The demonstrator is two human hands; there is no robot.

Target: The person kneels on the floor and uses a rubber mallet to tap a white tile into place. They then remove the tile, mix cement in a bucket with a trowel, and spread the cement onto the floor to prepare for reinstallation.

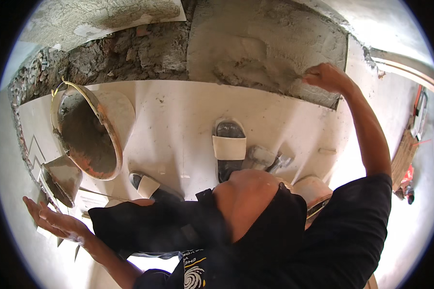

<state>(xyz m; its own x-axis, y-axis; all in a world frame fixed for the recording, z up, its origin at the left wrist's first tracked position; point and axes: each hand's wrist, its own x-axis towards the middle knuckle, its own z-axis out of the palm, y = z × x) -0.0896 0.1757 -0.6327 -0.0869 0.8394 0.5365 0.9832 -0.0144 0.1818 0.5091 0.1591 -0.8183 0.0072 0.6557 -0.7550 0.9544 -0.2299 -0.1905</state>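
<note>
My right hand [325,78] is closed round the handle of a trowel [296,76], whose blade blurs into the grey mortar. It is at the right part of a rectangular slab of wet mortar [226,36], smooth in places and rough along its near edge. My left hand [58,224] is held out at the lower left, palm up, fingers stretched and nothing in it. Pale smears mark its wrist. Nearest to that hand is a small tilted container [62,180]. Beyond it stands a bucket [116,144] with grey mortar [84,130] inside.
Left of the slab runs a rough strip of broken mortar [130,55], with a mottled panel [106,19] above it. Sandals [229,148] are on my feet on the pale tiled floor [178,115]. A dusty tool [279,161] and another bucket [311,190] are beside my knee.
</note>
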